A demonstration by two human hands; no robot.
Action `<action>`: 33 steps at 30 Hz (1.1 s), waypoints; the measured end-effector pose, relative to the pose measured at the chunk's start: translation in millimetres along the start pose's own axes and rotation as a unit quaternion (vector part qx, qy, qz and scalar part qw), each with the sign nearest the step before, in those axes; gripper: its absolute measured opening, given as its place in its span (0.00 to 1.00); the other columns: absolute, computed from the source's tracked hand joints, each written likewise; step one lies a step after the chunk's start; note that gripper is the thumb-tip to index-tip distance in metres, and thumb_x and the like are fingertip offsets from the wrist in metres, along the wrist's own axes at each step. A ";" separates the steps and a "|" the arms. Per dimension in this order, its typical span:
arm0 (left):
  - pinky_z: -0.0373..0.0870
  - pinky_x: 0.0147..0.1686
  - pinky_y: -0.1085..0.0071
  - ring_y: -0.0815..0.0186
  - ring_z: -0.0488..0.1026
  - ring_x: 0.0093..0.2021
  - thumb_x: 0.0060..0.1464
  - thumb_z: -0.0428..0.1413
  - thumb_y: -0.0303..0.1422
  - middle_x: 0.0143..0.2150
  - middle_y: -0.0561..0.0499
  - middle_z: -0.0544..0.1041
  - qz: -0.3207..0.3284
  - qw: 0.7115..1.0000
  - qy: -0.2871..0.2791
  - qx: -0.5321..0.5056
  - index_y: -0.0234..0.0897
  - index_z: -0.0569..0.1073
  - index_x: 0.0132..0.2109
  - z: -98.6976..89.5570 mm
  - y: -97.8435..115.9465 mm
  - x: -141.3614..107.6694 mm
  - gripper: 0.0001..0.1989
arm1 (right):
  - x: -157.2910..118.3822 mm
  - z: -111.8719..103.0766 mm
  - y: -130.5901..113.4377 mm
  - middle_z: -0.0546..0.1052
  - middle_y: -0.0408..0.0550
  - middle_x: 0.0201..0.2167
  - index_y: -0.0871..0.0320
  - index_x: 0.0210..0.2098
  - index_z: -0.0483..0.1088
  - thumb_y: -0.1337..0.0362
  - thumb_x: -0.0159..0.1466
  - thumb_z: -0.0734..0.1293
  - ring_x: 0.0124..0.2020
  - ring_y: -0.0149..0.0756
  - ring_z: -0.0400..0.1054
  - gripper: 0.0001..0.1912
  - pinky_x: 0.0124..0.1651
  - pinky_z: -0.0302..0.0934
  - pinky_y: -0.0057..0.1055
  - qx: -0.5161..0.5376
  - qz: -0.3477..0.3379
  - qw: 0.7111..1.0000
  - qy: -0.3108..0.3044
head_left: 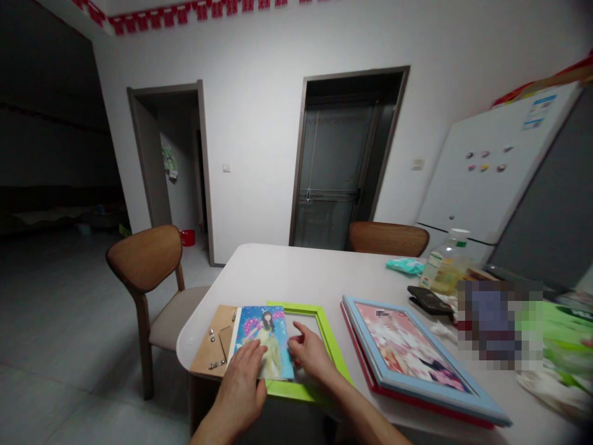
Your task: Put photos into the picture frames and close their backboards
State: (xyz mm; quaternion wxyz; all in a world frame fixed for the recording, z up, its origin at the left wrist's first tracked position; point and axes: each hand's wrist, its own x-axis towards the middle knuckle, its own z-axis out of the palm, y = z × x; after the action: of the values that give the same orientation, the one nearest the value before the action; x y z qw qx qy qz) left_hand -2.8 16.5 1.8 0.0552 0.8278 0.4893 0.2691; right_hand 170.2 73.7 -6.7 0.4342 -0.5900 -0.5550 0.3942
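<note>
A picture card with a long-haired figure in a pale dress on blue lies partly over a lime-green photo frame. Its left part overlaps a brown backing board with metal clips and a wire stand. My left hand rests on the picture's lower left, its fingers stretched out flat. At the picture's right edge is my right hand, index finger extended and the other fingers curled against that edge. Part of the green frame is hidden under the picture and my right hand.
To the right, a light-blue framed picture lies on a red frame. Beyond are a black phone-like object, a plastic bottle and a teal packet. Wooden chairs stand at the white table's left and far sides.
</note>
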 end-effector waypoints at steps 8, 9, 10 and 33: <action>0.54 0.53 0.57 0.59 0.56 0.56 0.38 0.43 0.19 0.55 0.42 0.62 0.024 0.991 0.117 -0.057 0.32 0.61 0.53 5.6 0.3 17.5 0.30 | -15.0 25.2 -61.3 0.67 0.37 0.21 0.61 0.53 0.51 0.71 0.46 0.61 0.20 0.24 0.60 0.34 0.22 0.55 0.21 0.247 -0.071 0.966 -0.009; 0.55 0.53 0.58 0.61 0.57 0.55 0.40 0.42 0.19 0.54 0.44 0.63 0.021 0.984 0.152 -0.089 0.33 0.62 0.52 2.5 0.5 20.6 0.28 | -19.3 23.3 -68.3 0.69 0.39 0.24 0.60 0.54 0.49 0.68 0.48 0.62 0.22 0.26 0.62 0.34 0.24 0.57 0.22 0.266 -0.080 0.960 -0.016; 0.56 0.53 0.59 0.62 0.59 0.54 0.43 0.42 0.20 0.52 0.45 0.65 0.010 0.975 0.184 -0.126 0.35 0.63 0.51 -1.7 1.5 23.3 0.26 | -22.9 20.7 -72.5 0.70 0.42 0.27 0.59 0.54 0.49 0.64 0.50 0.62 0.24 0.27 0.64 0.33 0.25 0.59 0.24 0.279 -0.086 0.956 -0.020; 0.55 0.53 0.61 0.59 0.60 0.53 0.40 0.49 0.24 0.52 0.40 0.65 -0.108 0.973 0.025 -0.202 0.30 0.64 0.48 23.7 31.1 13.0 0.23 | 7.4 -60.8 4.0 0.76 0.51 0.25 0.66 0.46 0.64 0.69 0.48 0.52 0.23 0.35 0.69 0.26 0.23 0.60 0.26 0.033 0.035 0.997 0.055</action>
State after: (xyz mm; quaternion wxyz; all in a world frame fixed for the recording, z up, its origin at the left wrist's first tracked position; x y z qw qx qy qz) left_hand 38.2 15.5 -2.2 0.2383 0.7347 0.5124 0.3752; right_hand 229.6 76.5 8.6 0.4690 -0.6150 -0.4962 0.3944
